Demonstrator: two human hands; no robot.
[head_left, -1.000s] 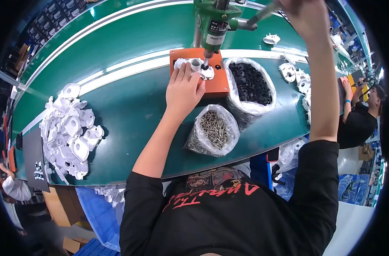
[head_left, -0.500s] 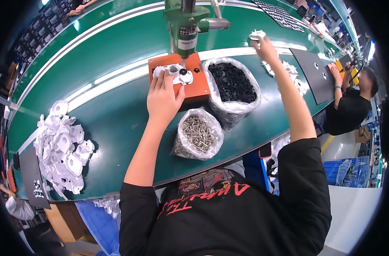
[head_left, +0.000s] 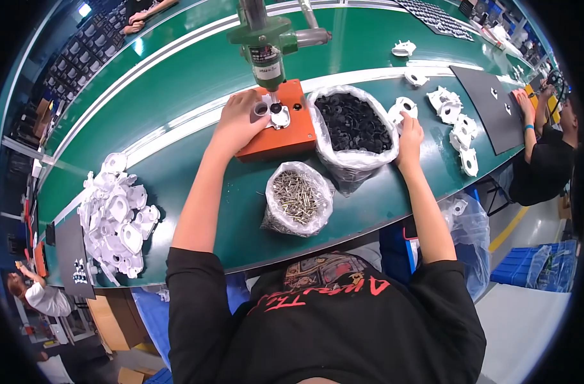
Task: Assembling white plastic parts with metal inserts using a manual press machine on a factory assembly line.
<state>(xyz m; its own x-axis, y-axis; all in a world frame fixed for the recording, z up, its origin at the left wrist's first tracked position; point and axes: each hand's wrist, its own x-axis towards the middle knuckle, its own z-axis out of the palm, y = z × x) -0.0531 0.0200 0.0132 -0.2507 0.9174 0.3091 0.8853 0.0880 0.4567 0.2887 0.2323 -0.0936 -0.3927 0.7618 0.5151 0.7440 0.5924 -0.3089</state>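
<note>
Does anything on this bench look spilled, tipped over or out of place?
Nothing stands out. The bag of screws and the bag of black parts stand open and upright, nothing spilled. White housings lie in loose heaps at left and right.

Hands of the wearer: two, left hand (head_left: 236, 123) and right hand (head_left: 410, 136)
Press machines: one, green press (head_left: 264, 40)
Orange blocks: one, orange block (head_left: 278, 121) under the press
White parts on the block: one, white part (head_left: 276, 116)
White parts at the right hand: one, white piece (head_left: 402, 109)
Clear bags: two, bag of black parts (head_left: 351, 125) and bag of screws (head_left: 296, 198)
Heaps of white parts: one large heap (head_left: 117, 212) at the left, too many to count
Loose white parts at the right: about eight, loose parts (head_left: 455, 125)
Black mats: three, black mat (head_left: 492, 105) at the right, second mat (head_left: 440, 18) beyond, third mat (head_left: 71, 253) at the left
Other people in view: three, co-worker (head_left: 551, 150) at the right
</note>
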